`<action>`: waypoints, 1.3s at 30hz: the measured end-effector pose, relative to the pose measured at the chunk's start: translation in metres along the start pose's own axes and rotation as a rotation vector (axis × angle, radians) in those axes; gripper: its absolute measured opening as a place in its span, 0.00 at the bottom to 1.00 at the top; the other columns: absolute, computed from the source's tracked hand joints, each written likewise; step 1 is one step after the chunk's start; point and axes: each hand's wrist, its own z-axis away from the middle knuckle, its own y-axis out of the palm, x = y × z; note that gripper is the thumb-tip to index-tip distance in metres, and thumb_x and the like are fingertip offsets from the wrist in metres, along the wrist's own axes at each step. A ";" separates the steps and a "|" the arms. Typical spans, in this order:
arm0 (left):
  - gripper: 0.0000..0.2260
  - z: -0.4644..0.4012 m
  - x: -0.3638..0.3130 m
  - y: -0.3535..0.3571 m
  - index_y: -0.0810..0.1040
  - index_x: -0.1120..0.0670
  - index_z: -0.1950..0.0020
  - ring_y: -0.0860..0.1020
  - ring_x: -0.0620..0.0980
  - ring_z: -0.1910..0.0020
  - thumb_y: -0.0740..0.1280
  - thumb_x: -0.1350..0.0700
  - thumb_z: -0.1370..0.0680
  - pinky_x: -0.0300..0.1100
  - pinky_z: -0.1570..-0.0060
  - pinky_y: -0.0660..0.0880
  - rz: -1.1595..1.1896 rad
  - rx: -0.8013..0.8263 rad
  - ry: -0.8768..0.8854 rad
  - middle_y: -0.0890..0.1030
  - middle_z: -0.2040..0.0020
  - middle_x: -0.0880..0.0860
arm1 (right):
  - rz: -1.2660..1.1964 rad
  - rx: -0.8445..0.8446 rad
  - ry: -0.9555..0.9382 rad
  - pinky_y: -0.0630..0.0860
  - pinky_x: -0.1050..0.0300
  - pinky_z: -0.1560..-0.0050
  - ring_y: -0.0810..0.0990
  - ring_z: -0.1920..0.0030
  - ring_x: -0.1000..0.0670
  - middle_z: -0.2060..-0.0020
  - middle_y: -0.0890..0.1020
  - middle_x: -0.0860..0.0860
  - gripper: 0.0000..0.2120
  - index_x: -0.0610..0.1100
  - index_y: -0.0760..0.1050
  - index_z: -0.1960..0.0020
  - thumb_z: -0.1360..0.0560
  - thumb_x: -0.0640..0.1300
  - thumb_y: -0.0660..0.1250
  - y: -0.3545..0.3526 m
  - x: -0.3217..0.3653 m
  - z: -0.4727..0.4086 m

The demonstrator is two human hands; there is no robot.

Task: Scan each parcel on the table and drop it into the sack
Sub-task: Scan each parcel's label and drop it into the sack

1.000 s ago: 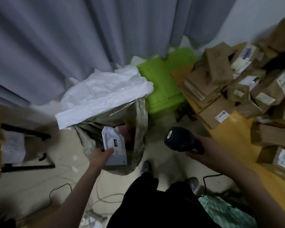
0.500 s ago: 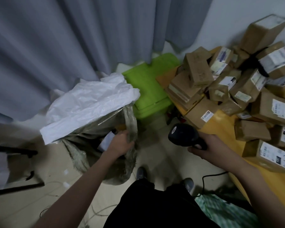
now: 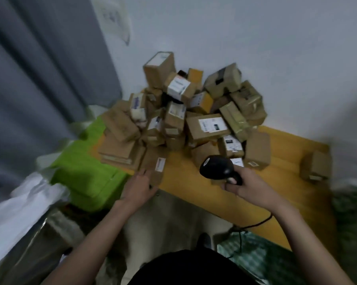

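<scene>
Parcels (image 3: 196, 118) on table (image 3: 293, 194) (sack (image 3: 19, 233) left)

Yellow table (image 3: 293, 204): heap of cardboard parcels (image 3: 194, 118), one box apart (image 3: 315, 166).

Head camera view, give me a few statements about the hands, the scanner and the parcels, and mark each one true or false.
1. The right hand grips the black scanner. True.
2. The left hand holds a white parcel over the sack. False: it holds nothing and reaches, fingers straight, to the flat cardboard parcel at the table's near edge.
3. Cardboard parcels are heaped on the yellow table against the wall. True.
4. The scanner lies on the table. False: it is held above the table.
5. One box stands apart from the heap, to the right. True.
6. The green crate stands on the table. False: it is beside the table, left of it.
</scene>
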 end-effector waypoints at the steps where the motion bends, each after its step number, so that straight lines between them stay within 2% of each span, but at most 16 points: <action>1: 0.26 -0.013 -0.023 0.000 0.68 0.55 0.26 0.73 0.58 0.33 0.66 0.48 0.22 0.49 0.39 0.73 -0.008 0.014 0.039 0.71 0.29 0.56 | 0.000 -0.050 0.028 0.65 0.64 0.68 0.75 0.70 0.56 0.70 0.75 0.53 0.15 0.58 0.73 0.54 0.25 0.40 0.73 -0.013 -0.016 0.007; 3: 0.27 -0.034 -0.068 0.004 0.66 0.54 0.25 0.72 0.57 0.33 0.66 0.47 0.21 0.50 0.40 0.74 -0.033 0.036 0.113 0.69 0.28 0.55 | -0.019 -0.129 0.093 0.70 0.56 0.66 0.79 0.68 0.53 0.66 0.80 0.50 0.14 0.59 0.74 0.52 0.25 0.42 0.74 -0.037 -0.047 0.020; 5: 0.27 -0.052 -0.104 0.014 0.67 0.54 0.25 0.72 0.55 0.33 0.65 0.45 0.21 0.48 0.40 0.74 -0.037 0.059 0.164 0.69 0.28 0.54 | -0.043 -0.171 0.159 0.73 0.52 0.63 0.80 0.65 0.50 0.64 0.81 0.47 0.11 0.55 0.76 0.48 0.25 0.43 0.74 -0.055 -0.074 0.030; 8: 0.25 -0.069 -0.152 0.030 0.68 0.53 0.26 0.73 0.54 0.34 0.67 0.47 0.20 0.46 0.41 0.73 -0.045 0.096 0.228 0.70 0.28 0.53 | -0.093 -0.225 0.215 0.73 0.54 0.64 0.79 0.69 0.55 0.66 0.80 0.49 0.10 0.51 0.76 0.46 0.25 0.42 0.73 -0.073 -0.106 0.044; 11: 0.26 -0.081 -0.186 0.044 0.68 0.53 0.25 0.73 0.53 0.33 0.68 0.47 0.22 0.46 0.38 0.74 -0.066 0.134 0.262 0.71 0.28 0.53 | -0.153 -0.275 0.258 0.72 0.62 0.68 0.78 0.73 0.56 0.69 0.78 0.53 0.10 0.51 0.75 0.50 0.25 0.39 0.73 -0.083 -0.125 0.052; 14: 0.25 -0.096 -0.209 0.056 0.68 0.53 0.26 0.73 0.54 0.34 0.67 0.47 0.21 0.47 0.40 0.74 -0.084 0.179 0.285 0.72 0.29 0.54 | -0.209 -0.304 0.315 0.71 0.67 0.71 0.77 0.74 0.56 0.69 0.78 0.54 0.11 0.52 0.75 0.50 0.25 0.38 0.73 -0.089 -0.137 0.056; 17: 0.28 -0.118 -0.224 0.069 0.66 0.54 0.24 0.74 0.55 0.35 0.68 0.48 0.22 0.47 0.40 0.75 -0.109 0.235 0.303 0.71 0.30 0.56 | -0.255 -0.321 0.366 0.71 0.67 0.71 0.77 0.74 0.57 0.69 0.77 0.52 0.10 0.49 0.76 0.49 0.24 0.38 0.72 -0.092 -0.146 0.057; 21: 0.28 -0.149 -0.240 0.089 0.69 0.55 0.28 0.73 0.55 0.36 0.71 0.46 0.25 0.50 0.41 0.77 -0.215 0.277 0.324 0.70 0.32 0.56 | -0.300 -0.334 0.444 0.70 0.66 0.71 0.76 0.74 0.58 0.69 0.77 0.51 0.10 0.50 0.75 0.50 0.24 0.37 0.72 -0.090 -0.155 0.058; 23: 0.30 -0.163 -0.250 0.098 0.67 0.56 0.28 0.72 0.56 0.35 0.72 0.45 0.25 0.50 0.39 0.75 -0.262 0.268 0.359 0.70 0.32 0.57 | -0.320 -0.332 0.490 0.70 0.67 0.71 0.76 0.73 0.59 0.69 0.77 0.52 0.11 0.50 0.75 0.49 0.24 0.37 0.72 -0.090 -0.157 0.059; 28: 0.43 -0.192 -0.260 0.123 0.57 0.60 0.22 0.67 0.57 0.29 0.73 0.40 0.26 0.51 0.32 0.68 -0.332 0.254 0.386 0.67 0.28 0.59 | -0.337 -0.333 0.561 0.70 0.67 0.71 0.77 0.74 0.58 0.73 0.77 0.54 0.11 0.50 0.76 0.46 0.24 0.38 0.73 -0.086 -0.165 0.059; 30: 0.42 -0.197 -0.260 0.131 0.56 0.58 0.22 0.64 0.57 0.27 0.73 0.43 0.26 0.52 0.29 0.64 -0.327 0.275 0.443 0.66 0.26 0.58 | -0.352 -0.330 0.584 0.69 0.68 0.72 0.77 0.74 0.58 0.75 0.79 0.57 0.12 0.54 0.74 0.48 0.24 0.39 0.72 -0.084 -0.171 0.056; 32: 0.37 -0.197 -0.256 0.137 0.56 0.54 0.20 0.59 0.58 0.23 0.72 0.50 0.23 0.54 0.25 0.57 -0.369 0.299 0.599 0.61 0.22 0.56 | -0.363 -0.331 0.611 0.70 0.67 0.72 0.77 0.74 0.58 0.74 0.79 0.57 0.11 0.54 0.74 0.50 0.23 0.40 0.72 -0.082 -0.179 0.049; 34: 0.36 -0.194 -0.249 0.139 0.48 0.51 0.17 0.47 0.59 0.19 0.66 0.58 0.20 0.54 0.22 0.45 -0.427 0.291 0.751 0.48 0.18 0.54 | -0.400 -0.339 0.632 0.71 0.67 0.71 0.77 0.73 0.58 0.70 0.79 0.55 0.09 0.51 0.75 0.49 0.23 0.40 0.72 -0.078 -0.187 0.040; 35: 0.38 -0.193 -0.244 0.137 0.43 0.50 0.17 0.42 0.58 0.19 0.63 0.60 0.19 0.53 0.23 0.39 -0.422 0.278 0.765 0.43 0.18 0.53 | -0.425 -0.337 0.643 0.72 0.66 0.70 0.78 0.72 0.56 0.67 0.80 0.54 0.08 0.49 0.76 0.48 0.23 0.40 0.71 -0.075 -0.191 0.033; 37: 0.39 -0.188 -0.236 0.132 0.39 0.50 0.18 0.39 0.57 0.19 0.62 0.62 0.19 0.51 0.24 0.37 -0.333 0.235 0.676 0.40 0.18 0.53 | -0.484 -0.332 0.664 0.76 0.61 0.67 0.82 0.67 0.53 0.60 0.82 0.50 0.08 0.46 0.77 0.44 0.22 0.40 0.71 -0.067 -0.201 0.016; 39: 0.37 -0.179 -0.230 0.128 0.45 0.53 0.17 0.47 0.56 0.19 0.63 0.63 0.20 0.51 0.23 0.48 -0.132 0.179 0.501 0.47 0.17 0.55 | -0.565 -0.345 0.702 0.80 0.56 0.63 0.84 0.60 0.48 0.53 0.83 0.48 0.10 0.44 0.77 0.42 0.23 0.39 0.70 -0.057 -0.213 -0.005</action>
